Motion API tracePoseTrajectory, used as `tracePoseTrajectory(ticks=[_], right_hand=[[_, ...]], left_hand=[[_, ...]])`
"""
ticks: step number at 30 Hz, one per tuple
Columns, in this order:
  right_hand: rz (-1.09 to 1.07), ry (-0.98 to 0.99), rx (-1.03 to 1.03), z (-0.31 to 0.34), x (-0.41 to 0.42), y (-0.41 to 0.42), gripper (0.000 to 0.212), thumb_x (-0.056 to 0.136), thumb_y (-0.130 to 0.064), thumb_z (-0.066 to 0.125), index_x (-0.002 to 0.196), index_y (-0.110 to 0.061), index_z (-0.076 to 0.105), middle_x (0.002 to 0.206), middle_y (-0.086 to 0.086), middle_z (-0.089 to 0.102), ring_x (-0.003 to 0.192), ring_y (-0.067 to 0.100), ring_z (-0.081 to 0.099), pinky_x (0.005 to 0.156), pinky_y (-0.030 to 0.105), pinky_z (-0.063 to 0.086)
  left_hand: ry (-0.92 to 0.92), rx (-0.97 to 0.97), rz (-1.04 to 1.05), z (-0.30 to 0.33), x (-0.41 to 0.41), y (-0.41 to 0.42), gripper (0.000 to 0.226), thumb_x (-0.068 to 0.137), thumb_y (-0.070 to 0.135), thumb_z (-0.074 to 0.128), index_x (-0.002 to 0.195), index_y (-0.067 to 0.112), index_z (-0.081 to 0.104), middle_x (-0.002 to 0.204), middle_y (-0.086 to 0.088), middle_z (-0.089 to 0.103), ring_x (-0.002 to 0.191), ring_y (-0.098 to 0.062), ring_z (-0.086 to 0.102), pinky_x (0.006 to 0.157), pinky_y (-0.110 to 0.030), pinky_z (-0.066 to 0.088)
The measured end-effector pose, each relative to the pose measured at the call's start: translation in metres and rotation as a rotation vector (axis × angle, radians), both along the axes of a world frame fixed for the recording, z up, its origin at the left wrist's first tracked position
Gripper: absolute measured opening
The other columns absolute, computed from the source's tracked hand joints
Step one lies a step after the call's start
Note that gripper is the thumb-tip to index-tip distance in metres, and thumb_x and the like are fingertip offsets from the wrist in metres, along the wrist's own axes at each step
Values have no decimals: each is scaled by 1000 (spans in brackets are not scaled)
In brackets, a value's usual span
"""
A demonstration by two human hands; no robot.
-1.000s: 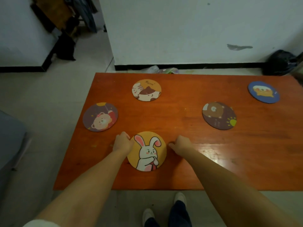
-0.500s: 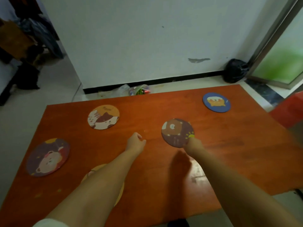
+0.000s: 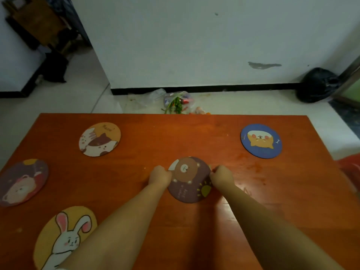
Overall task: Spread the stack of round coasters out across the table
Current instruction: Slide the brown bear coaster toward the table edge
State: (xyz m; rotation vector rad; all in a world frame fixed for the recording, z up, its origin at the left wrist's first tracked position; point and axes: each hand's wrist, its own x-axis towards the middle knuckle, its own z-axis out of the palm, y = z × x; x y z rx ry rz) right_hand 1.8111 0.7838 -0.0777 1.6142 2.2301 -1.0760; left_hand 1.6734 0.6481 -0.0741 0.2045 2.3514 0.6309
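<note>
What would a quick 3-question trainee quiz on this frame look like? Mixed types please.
1. True or false: both hands grip the blue dog coaster.
2. How many coasters lie on the table?
3. Which coaster sits nearest the camera: A) cat coaster B) rabbit coaster C) pink bear coaster?

Key: 1 false; the left hand and right hand flank the brown bear coaster. 2 five. 3 B.

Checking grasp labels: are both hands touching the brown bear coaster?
Touching. Head view: left hand and right hand each overlap opposite edges of the brown bear coaster, no gap.
</note>
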Motion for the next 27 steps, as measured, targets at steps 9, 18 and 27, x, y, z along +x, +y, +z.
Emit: tracePoseTrajectory(ticks=[9, 18, 27], right_hand=[[56, 61, -18, 1, 1, -4, 32, 90, -12, 56, 62, -11, 42, 66, 11, 47, 62, 27, 44, 57, 36, 40], [-50, 209, 24, 22, 57, -18, 12, 96, -15, 52, 89, -10, 44, 105, 25, 63, 95, 40, 60, 77, 47, 48], [17, 115, 83, 28, 174, 16, 13, 94, -13, 55, 86, -8, 46, 105, 27, 66, 99, 40, 60, 80, 45, 49]], left_hand=[[-53, 96, 91, -3, 4, 0, 50, 92, 19, 55, 47, 15, 34, 56, -6, 41, 65, -25, 44, 61, -33, 33], [-111, 230, 62, 23, 46, -2, 30, 92, 11, 51, 64, 17, 43, 68, -3, 50, 63, -19, 50, 62, -35, 50], [-270, 256, 35, 22, 161, 20, 31, 93, 7, 52, 65, 17, 43, 88, -8, 54, 89, -25, 53, 54, -26, 47]])
